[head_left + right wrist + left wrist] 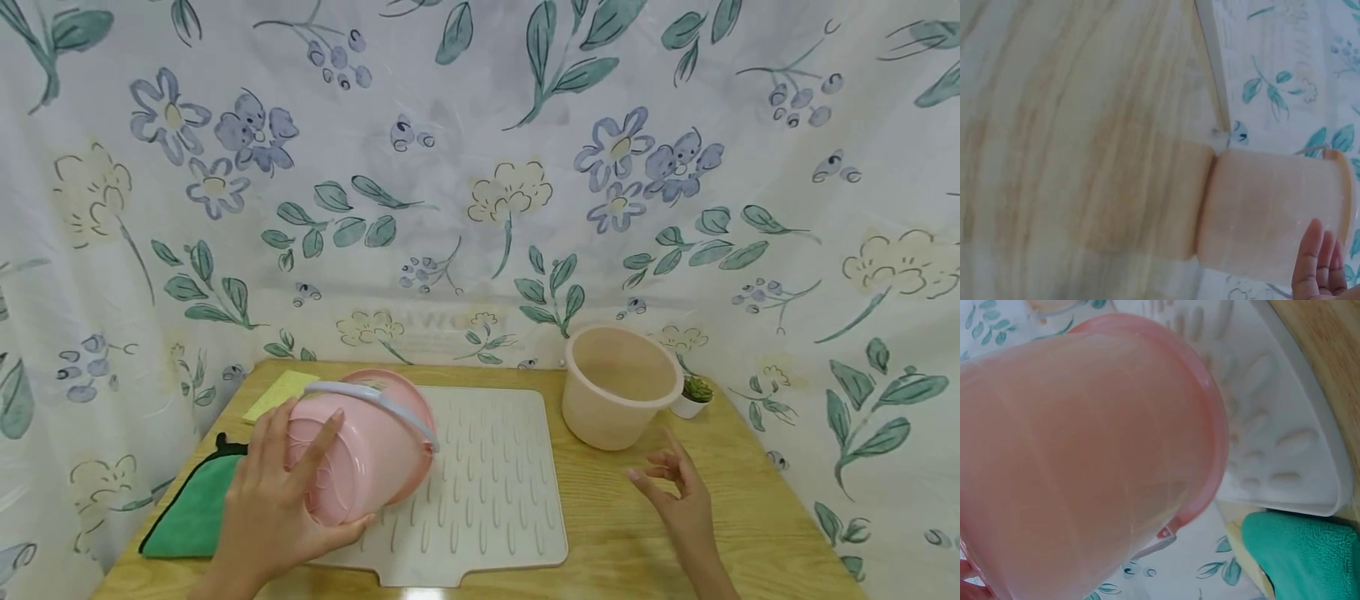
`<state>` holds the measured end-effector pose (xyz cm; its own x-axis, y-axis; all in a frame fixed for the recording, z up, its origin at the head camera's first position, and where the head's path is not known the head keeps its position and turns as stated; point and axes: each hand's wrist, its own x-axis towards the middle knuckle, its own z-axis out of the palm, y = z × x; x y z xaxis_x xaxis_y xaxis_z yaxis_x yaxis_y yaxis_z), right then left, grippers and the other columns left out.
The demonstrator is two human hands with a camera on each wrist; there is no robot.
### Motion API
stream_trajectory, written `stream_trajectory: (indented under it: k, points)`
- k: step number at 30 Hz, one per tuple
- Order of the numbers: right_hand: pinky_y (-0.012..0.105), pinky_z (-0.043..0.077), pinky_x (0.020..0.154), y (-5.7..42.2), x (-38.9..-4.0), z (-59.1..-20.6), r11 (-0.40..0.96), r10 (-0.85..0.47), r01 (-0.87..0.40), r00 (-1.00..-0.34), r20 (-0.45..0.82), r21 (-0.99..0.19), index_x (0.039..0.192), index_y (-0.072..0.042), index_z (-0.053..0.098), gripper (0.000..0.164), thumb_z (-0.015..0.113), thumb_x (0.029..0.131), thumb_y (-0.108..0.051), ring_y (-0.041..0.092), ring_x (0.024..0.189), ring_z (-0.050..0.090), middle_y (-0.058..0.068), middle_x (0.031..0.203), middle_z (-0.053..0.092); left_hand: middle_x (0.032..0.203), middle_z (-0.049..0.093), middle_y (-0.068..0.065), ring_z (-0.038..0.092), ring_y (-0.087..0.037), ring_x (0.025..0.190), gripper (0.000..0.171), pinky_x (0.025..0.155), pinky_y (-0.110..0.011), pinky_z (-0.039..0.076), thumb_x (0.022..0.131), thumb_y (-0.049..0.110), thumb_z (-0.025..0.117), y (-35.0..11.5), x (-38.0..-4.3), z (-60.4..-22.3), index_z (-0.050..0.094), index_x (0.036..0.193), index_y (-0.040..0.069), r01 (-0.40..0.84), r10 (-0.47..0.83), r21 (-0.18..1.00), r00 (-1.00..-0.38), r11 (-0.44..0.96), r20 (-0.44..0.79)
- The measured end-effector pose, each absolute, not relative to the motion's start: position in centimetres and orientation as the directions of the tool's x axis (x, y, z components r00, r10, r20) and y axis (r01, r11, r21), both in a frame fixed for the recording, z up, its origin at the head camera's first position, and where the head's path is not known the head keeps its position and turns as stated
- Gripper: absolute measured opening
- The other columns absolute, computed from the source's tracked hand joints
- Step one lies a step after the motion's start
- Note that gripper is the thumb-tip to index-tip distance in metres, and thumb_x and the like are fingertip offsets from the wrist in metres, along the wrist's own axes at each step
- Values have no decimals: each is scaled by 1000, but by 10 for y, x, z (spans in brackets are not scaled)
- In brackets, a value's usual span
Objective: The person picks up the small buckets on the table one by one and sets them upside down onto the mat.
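Observation:
A pink bucket (382,454) with a light blue handle (367,396) is tipped on its side over the left part of a white ridged drainboard (510,467). My left hand (273,500) grips it round the base, fingers and thumb spread, and its rim faces away to the back right. In the left wrist view the bucket's wall (1097,456) fills much of the picture. A peach bucket (600,408) stands upright on the table, right of the board. Just in front of it is my right hand (678,492), fingers loosely bent, holding nothing.
A green cloth with black edging (195,512) lies at the left, partly behind my left hand. Behind it is a yellow cloth or sheet (277,396). A small potted plant (693,398) stands behind the peach bucket. A floral curtain (450,250) surrounds the wooden table (765,517).

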<state>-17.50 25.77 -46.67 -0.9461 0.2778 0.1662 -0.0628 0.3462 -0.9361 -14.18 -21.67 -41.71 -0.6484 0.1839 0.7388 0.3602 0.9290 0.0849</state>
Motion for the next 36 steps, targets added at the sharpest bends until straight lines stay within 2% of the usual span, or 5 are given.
stream_trajectory:
  k: [6, 15, 20, 26, 36]
  points:
    - [13, 50, 74, 265, -177, -471, 327, 324, -50, -932, 162, -944, 157, -26, 31, 77, 72, 92, -18, -3, 95, 56, -15, 111, 53, 150, 35, -26, 35, -45, 130, 107, 72, -73, 48, 64, 97, 44, -219, -140, -417, 45, 148, 31, 330, 172, 91, -686, 940, 707]
    - [10, 48, 74, 273, -176, -475, 309, 368, 8, -923, 112, -951, 157, -32, 28, 76, 70, 94, -22, -4, 95, 53, -11, 113, 52, 152, 32, -23, 35, -42, 129, 113, 74, -74, 48, 52, 83, 71, -219, -143, -416, 42, 150, 33, 306, 157, 115, -733, 945, 661]
    - [8, 47, 74, 274, -176, -478, 282, 419, 21, -902, 103, -959, 156, -31, 31, 75, 71, 93, -21, -4, 93, 54, -9, 112, 53, 151, 29, -24, 33, -44, 129, 115, 71, -73, 48, 53, 84, 71, -215, -146, -413, 37, 152, 36, 266, 153, 89, -763, 960, 628]
    - [10, 52, 70, 282, -184, -473, 171, 460, -73, -876, 145, -983, 156, -25, 32, 75, 69, 93, -11, -2, 87, 58, -6, 106, 55, 151, 30, -25, 31, -44, 132, 115, 69, -72, 47, 53, 82, 72, -210, -153, -409, 37, 152, 37, 240, 144, 78, -778, 968, 612]
    - [15, 55, 67, 299, -217, -445, 59, 446, -83, -889, 101, -995, 161, -24, 11, 83, 65, 97, -17, -2, 82, 62, -14, 97, 58, 146, 30, -26, 34, -44, 126, 112, 62, -68, 47, 54, 78, 72, -199, -164, -404, 38, 151, 34, 198, 121, 72, -805, 978, 581]
